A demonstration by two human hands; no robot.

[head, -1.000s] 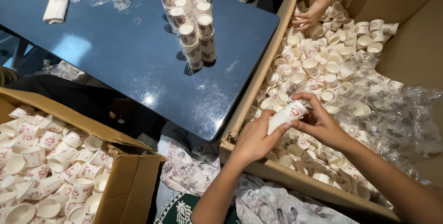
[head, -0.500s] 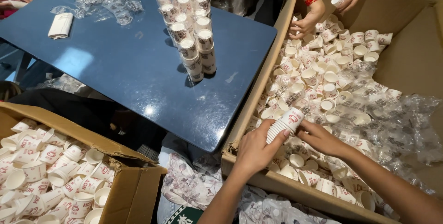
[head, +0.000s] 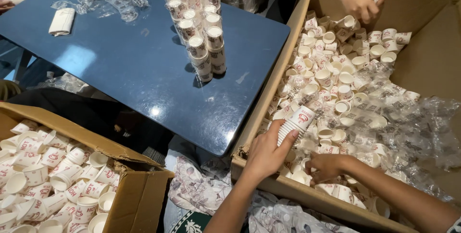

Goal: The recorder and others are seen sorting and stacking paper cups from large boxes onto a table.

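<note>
The left hand point(head: 265, 155) is closed around a nested stack of small white paper cups point(head: 294, 124), tilted, just inside the near left wall of the big cardboard box point(head: 269, 94). The right hand point(head: 326, 166) lies palm down among the loose cups point(head: 336, 74) beside it, fingers curled; whether it grips 1 cannot be told. Crumpled clear wrappers point(head: 408, 118) fill the box's right side. At its far edge, another person's 2 hands point(head: 357, 0) pick at cups. Tall cup stacks point(head: 201, 26) stand on the blue table point(head: 120, 74). A second box of cups point(head: 57, 175) sits near left.
</note>
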